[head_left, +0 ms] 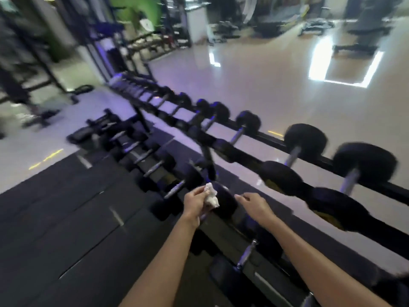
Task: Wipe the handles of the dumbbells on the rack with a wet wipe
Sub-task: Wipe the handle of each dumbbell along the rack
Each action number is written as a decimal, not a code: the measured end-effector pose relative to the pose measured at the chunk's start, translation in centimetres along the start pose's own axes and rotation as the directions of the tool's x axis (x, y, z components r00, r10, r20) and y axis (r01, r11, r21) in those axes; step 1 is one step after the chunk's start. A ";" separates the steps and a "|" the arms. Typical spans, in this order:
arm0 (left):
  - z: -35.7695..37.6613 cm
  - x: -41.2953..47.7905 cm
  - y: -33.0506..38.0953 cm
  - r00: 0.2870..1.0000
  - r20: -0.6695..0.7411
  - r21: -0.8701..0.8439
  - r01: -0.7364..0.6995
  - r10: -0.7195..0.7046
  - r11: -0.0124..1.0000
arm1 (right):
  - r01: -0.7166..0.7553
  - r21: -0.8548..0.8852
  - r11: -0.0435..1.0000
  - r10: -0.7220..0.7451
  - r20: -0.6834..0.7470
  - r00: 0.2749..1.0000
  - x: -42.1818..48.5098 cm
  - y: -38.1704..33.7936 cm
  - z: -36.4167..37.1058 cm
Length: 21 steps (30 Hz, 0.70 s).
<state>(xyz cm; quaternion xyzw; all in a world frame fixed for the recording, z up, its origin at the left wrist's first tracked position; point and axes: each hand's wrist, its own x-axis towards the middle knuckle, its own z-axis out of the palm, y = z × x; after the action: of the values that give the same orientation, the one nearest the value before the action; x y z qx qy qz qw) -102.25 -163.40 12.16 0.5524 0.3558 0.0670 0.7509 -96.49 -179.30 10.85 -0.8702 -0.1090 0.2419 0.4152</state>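
The head view is smeared by motion, so fine detail is lost. The left hand (194, 204) holds a crumpled white wet wipe (212, 196), its fingers curled round the lower part of the wad, which sticks up above the knuckles. The right hand (254, 206) hovers just beside it with its fingers loosely stretched towards the wipe, a small gap between the two; the blur hides whether thumb and forefinger meet.

Both hands sit above the lower tier of a long black dumbbell rack (274, 141) that runs from the lower right away to the upper left. Directly behind the wipe is the round black head (225, 204) of a lower-tier dumbbell. A chrome handle (174, 189) lies just to the left of the left hand, and another chrome handle (247, 253) shows between the two forearms. On the upper tier, a row of black dumbbells (305, 139) rests across the rails, with heads on both sides and steel handles between them.

A dark rubber mat (66, 207) covers the ground on the left, in front of the rack. Behind the rack, a glossy pale floor (265, 85) reflects bright light.
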 end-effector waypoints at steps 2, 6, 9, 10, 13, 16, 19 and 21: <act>-5.4 -1.2 1.5 0.992 -0.108 -0.020 -0.062 0.060 0.998 | 0.090 -0.018 0.996 -0.087 0.097 0.991 -0.2 -3.4 3.8; -16.5 -1.0 3.5 0.940 -0.313 0.019 -0.138 0.137 0.990 | 0.218 -0.032 0.975 -0.205 0.231 0.951 -0.4 -9.8 11.2; -23.9 0.5 4.6 0.903 -0.406 0.007 -0.150 0.140 0.989 | 0.289 -0.080 0.954 -0.257 0.277 0.926 1.0 -13.8 16.8; -26.2 1.1 4.9 0.893 -0.431 -0.001 -0.146 0.131 0.989 | 0.302 -0.089 0.949 -0.266 0.287 0.920 1.5 -15.2 18.6; -32.7 2.8 5.6 0.878 -0.469 -0.032 -0.125 0.096 0.992 | 0.313 -0.093 0.945 -0.270 0.316 0.909 3.0 -19.3 24.3; -38.5 4.1 6.8 0.877 -0.477 -0.053 -0.090 0.054 0.995 | 0.355 -0.127 0.926 -0.294 0.345 0.891 4.7 -23.6 29.8; -43.7 5.8 8.8 0.872 -0.487 -0.046 -0.089 0.055 0.995 | 0.436 -0.233 0.869 -0.336 0.369 0.867 6.0 -27.6 34.2; -46.7 7.2 10.3 0.861 -0.506 -0.063 -0.099 0.054 0.993 | 0.502 -0.327 0.801 -0.374 0.380 0.846 6.9 -30.2 36.3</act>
<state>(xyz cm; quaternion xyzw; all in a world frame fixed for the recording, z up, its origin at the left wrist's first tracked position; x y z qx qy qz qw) -122.35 -119.45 11.54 0.4964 0.5135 0.2539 0.6522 -108.79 -133.19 12.46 -0.8416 -0.4191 0.2370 0.2447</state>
